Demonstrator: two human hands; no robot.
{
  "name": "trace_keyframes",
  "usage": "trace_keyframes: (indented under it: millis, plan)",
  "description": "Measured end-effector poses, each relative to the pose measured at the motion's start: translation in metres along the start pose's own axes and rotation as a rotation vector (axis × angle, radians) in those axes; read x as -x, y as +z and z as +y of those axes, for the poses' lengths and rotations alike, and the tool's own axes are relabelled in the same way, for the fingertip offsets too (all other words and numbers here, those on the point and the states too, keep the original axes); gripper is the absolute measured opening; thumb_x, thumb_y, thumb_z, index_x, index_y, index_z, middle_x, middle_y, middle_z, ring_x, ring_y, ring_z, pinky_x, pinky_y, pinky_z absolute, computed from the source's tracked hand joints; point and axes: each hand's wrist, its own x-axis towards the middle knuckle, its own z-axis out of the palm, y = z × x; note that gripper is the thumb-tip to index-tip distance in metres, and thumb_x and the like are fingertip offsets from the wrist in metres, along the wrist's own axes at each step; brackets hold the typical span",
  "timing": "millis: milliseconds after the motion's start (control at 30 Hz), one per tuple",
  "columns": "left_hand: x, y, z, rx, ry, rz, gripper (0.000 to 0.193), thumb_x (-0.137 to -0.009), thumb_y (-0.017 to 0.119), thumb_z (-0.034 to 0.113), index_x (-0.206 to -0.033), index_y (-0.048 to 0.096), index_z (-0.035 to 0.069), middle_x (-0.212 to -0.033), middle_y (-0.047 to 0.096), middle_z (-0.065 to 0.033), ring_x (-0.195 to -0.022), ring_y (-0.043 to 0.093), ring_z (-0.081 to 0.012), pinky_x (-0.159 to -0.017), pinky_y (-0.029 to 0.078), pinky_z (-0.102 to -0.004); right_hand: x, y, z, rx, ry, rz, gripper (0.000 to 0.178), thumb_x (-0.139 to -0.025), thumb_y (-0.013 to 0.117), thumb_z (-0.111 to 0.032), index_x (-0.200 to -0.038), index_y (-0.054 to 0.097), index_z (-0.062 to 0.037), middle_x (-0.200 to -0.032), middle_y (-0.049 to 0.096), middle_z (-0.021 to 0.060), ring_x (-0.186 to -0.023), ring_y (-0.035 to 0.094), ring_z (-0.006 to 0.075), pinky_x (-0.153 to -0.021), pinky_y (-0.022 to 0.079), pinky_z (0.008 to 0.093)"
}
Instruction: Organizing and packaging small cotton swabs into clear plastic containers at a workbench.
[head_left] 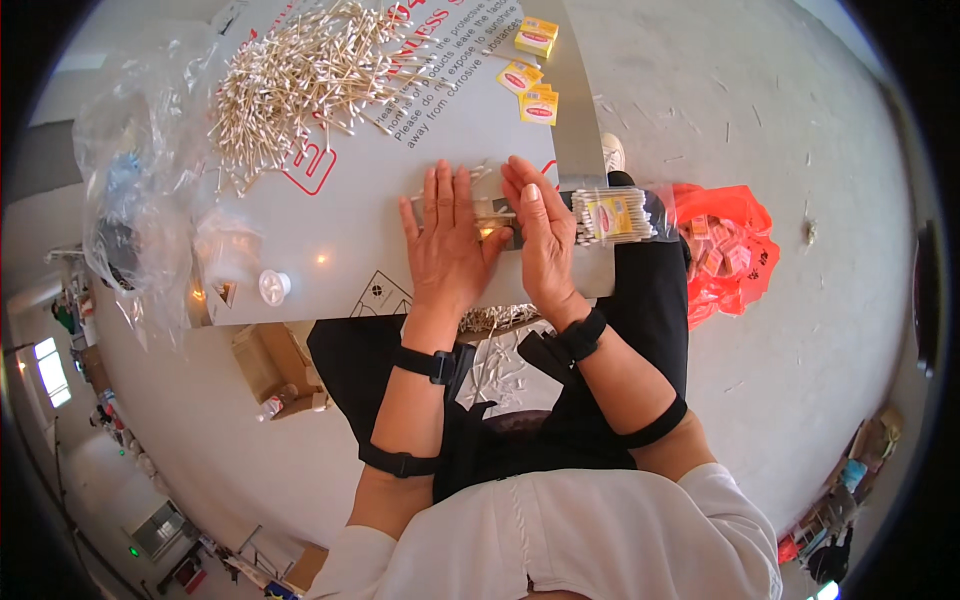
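Note:
My left hand point(445, 240) lies palm down on the metal-grey tabletop point(350, 235), its fingers stretched out. Beside it my right hand point(543, 240) rests tilted on its edge, fingers extended and close together. A few cotton swabs point(492, 218) and what looks like clear film show between the two hands, partly covered by them. Just right of my right hand is a clear packet of cotton swabs point(612, 216) with a yellow card in it, at the table's right edge. Farther off on the left lies a large heap of loose cotton swabs point(300, 85).
Several yellow cards point(538, 104) lie at the far right of the table. Clear plastic bags point(140, 190) hang over the left edge, near a small white round cap point(273, 287). A red bag of small packs point(725, 250) is at the right. A cardboard box point(270, 365) stands below.

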Motion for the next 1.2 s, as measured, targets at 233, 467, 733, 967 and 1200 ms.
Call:
trace_keyframes:
  millis: [233, 467, 733, 967, 1200]
  plan:
    - [-0.025, -0.003, -0.005, -0.110, 0.045, 0.050, 0.085, -0.087, 0.064, 0.049, -0.150, 0.029, 0.004, -0.158, 0.025, -0.0162, -0.148, 0.020, -0.0301, -0.116, 0.010, -0.0627, -0.010, -0.013, 0.006, 0.211, -0.147, 0.058, 0.041, -0.106, 0.043, -0.025, -0.135, 0.052, 0.0021, -0.140, 0.052, 0.0107, -0.128, 0.049, 0.0180, -0.111, 0.037, 0.0328]
    - [-0.005, -0.007, 0.004, -0.079, 0.023, -0.052, 0.087, -0.084, 0.067, 0.049, -0.149, 0.030, 0.005, -0.158, 0.025, -0.0156, -0.148, 0.020, -0.0293, -0.115, 0.010, -0.0642, -0.007, -0.007, 0.003, 0.156, -0.132, 0.030, 0.040, -0.106, 0.042, -0.024, -0.135, 0.052, 0.0024, -0.143, 0.048, 0.0115, -0.132, 0.046, 0.0192, -0.112, 0.036, 0.0335]
    - [-0.013, 0.006, -0.019, 0.054, -0.013, 0.070, 0.073, -0.096, 0.053, 0.043, -0.151, 0.027, 0.002, -0.158, 0.024, -0.0202, -0.148, 0.019, -0.0328, -0.118, 0.012, -0.0544, -0.009, -0.003, 0.004, 0.217, -0.183, -0.022, 0.042, -0.107, 0.040, -0.025, -0.137, 0.051, 0.0013, -0.150, 0.042, 0.0122, -0.140, 0.035, 0.0205, -0.115, 0.030, 0.0341]
    - [-0.021, 0.006, -0.027, 1.115, -0.224, 0.500, 0.064, -0.106, 0.034, 0.043, -0.150, 0.026, -0.003, -0.156, 0.027, -0.0201, -0.145, 0.026, -0.0294, -0.119, 0.019, -0.0418, -0.033, 0.010, 0.010, 0.173, -0.202, -0.026, 0.042, -0.106, 0.042, -0.027, -0.136, 0.052, 0.0016, -0.148, 0.044, 0.0182, -0.139, 0.038, 0.0284, -0.115, 0.027, 0.0367]
    - [-0.026, 0.014, -0.007, 1.293, -0.191, 0.450, 0.062, -0.106, 0.036, 0.041, -0.149, 0.028, -0.003, -0.153, 0.032, -0.0205, -0.143, 0.030, -0.0302, -0.118, 0.023, -0.0420, -0.034, 0.018, 0.010, 0.260, -0.216, -0.079, 0.044, -0.105, 0.042, -0.029, -0.133, 0.052, 0.0040, -0.144, 0.047, 0.0196, -0.137, 0.041, 0.0303, -0.113, 0.030, 0.0372]
